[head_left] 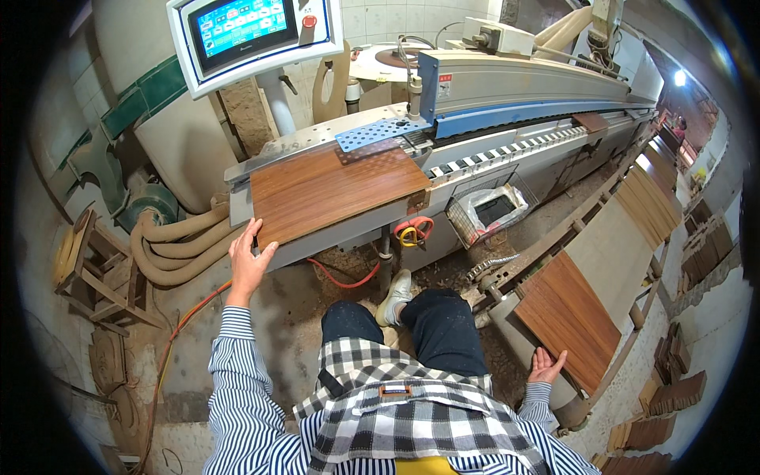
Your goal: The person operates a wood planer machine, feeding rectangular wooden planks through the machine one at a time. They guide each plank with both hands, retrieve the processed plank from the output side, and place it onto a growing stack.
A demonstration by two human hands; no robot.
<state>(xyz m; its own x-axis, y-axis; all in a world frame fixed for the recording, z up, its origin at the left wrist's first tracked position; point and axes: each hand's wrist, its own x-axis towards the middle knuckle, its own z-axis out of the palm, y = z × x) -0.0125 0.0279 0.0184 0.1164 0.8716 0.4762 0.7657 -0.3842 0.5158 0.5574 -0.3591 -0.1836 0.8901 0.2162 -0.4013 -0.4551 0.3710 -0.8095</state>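
Note:
A brown wood-grain board [332,190] lies flat on the infeed end of a long edge-banding machine [507,87], partly beneath a blue perforated plate [380,133]. My left hand [248,261] is at the board's near left corner, fingers stretched along the left edge and thumb apart by the front edge. At lower right, a second brown board [570,317] rests on a roller conveyor [546,376]. My right hand [546,366] is palm up at its near left edge, with fingers spread; whether it bears any of the weight I cannot tell.
A touchscreen control panel [245,28] stands on a post at upper left. Thick dust hoses [170,265] and a wooden stool [103,269] are on the left. Red-handled scissors [419,229] and a wire basket [495,210] hang on the machine's front. Stacked boards [681,396] stand far right.

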